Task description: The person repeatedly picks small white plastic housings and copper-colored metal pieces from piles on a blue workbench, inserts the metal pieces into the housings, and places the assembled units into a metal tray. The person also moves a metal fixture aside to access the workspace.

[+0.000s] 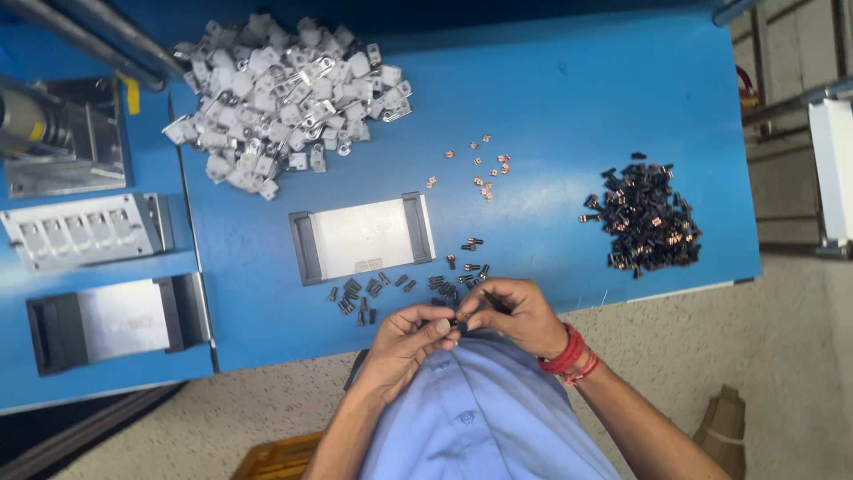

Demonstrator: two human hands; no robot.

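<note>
Head view: both hands meet at the table's near edge, left hand [404, 342] and right hand [515, 313] pinching one tiny black part [459, 318] between curled fingertips. More small black parts [391, 289] lie scattered just ahead by a flat metal plate [362, 237]; bare blue table [551, 107] beyond

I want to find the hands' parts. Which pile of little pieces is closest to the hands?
The loose scatter of small black pieces on the blue table, just above both hands; the white pile and the black-and-copper pile lie farther off.
</note>
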